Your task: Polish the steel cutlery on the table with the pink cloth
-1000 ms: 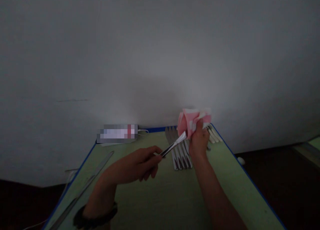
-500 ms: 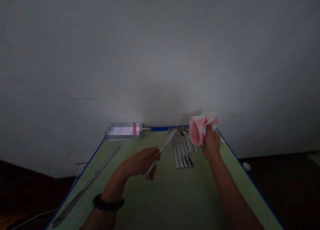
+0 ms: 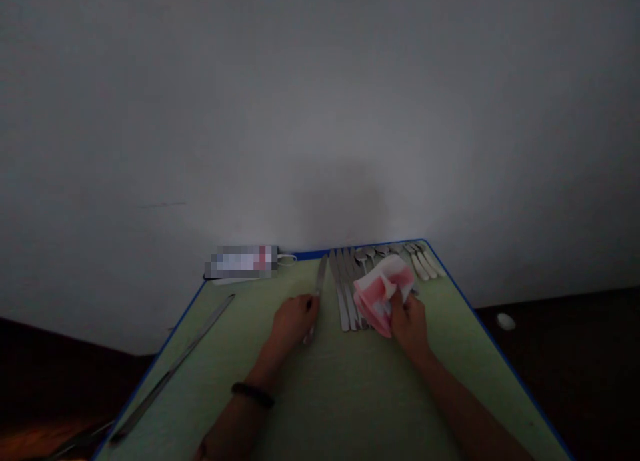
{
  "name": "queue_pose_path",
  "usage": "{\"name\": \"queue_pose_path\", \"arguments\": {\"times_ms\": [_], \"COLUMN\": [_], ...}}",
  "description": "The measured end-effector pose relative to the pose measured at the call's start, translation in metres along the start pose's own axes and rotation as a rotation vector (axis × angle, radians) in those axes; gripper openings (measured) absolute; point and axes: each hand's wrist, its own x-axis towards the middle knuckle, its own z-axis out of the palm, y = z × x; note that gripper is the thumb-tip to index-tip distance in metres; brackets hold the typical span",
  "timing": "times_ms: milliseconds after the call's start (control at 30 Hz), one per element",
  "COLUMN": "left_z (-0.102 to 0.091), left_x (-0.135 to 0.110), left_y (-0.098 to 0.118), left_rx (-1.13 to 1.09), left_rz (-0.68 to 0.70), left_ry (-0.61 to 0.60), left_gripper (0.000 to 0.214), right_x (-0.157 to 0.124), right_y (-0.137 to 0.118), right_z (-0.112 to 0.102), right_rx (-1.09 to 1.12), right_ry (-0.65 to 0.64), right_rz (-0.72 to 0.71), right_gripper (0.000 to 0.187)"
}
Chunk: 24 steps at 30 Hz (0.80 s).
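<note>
My left hand (image 3: 295, 317) is closed around the handle of a table knife (image 3: 321, 277), whose blade points toward the wall, low at the tabletop. Just right of it lies a row of several table knives (image 3: 343, 294), side by side. My right hand (image 3: 411, 317) grips a crumpled pink and white cloth (image 3: 375, 291) above the cutlery. The cloth hides parts of the knives and of several spoons (image 3: 371, 253). Farther right, several forks (image 3: 423, 261) lie near the table's back corner.
The green table (image 3: 300, 401) has a blue edge and stands against a grey wall (image 3: 320, 114). Long thin metal pieces (image 3: 173, 374) lie along its left side. A blurred-out device (image 3: 240, 262) with a white cable is at the back left. A white object (image 3: 506, 321) is on the dark floor.
My left hand has brought the knife down beside the row, turning it more in line with the others. My right hand has moved left and lower with the cloth, uncovering the forks.
</note>
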Motion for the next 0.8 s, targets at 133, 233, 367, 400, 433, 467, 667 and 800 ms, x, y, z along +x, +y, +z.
{"name": "queue_pose_path", "arguments": {"times_ms": [133, 233, 367, 400, 433, 467, 667, 800], "left_z": [0.004, 0.006, 0.009, 0.010, 0.011, 0.013, 0.025, 0.031], "left_x": [0.013, 0.021, 0.022, 0.021, 0.019, 0.017, 0.009, 0.011], "left_y": [0.013, 0.020, 0.021, 0.019, 0.017, 0.015, 0.001, -0.001], "left_rx": [0.106, 0.157, 0.180, 0.178, 0.175, 0.171, 0.139, 0.121], "left_rz": [-0.014, 0.020, 0.084, 0.102, 0.120, 0.140, 0.295, 0.367], "left_ry": [0.012, 0.030, 0.091, 0.118, 0.150, 0.181, 0.241, 0.238], "left_gripper": [0.045, 0.045, 0.041, 0.040, 0.039, 0.037, 0.042, 0.043], "right_x": [0.001, 0.003, 0.007, 0.008, 0.009, 0.009, 0.009, 0.007], "right_y": [-0.002, -0.001, 0.000, 0.000, 0.000, 0.000, 0.001, 0.002], "right_z": [0.002, 0.000, -0.003, -0.003, -0.003, -0.003, 0.000, 0.001], "right_rx": [0.000, 0.003, 0.004, 0.007, 0.012, 0.018, 0.017, 0.015], "right_ry": [-0.028, -0.014, 0.010, 0.015, 0.020, 0.025, 0.012, -0.010], "right_rz": [-0.019, 0.004, 0.009, 0.007, 0.005, 0.004, -0.002, 0.005], "right_gripper": [0.048, 0.049, 0.049, 0.049, 0.049, 0.049, 0.048, 0.047]}}
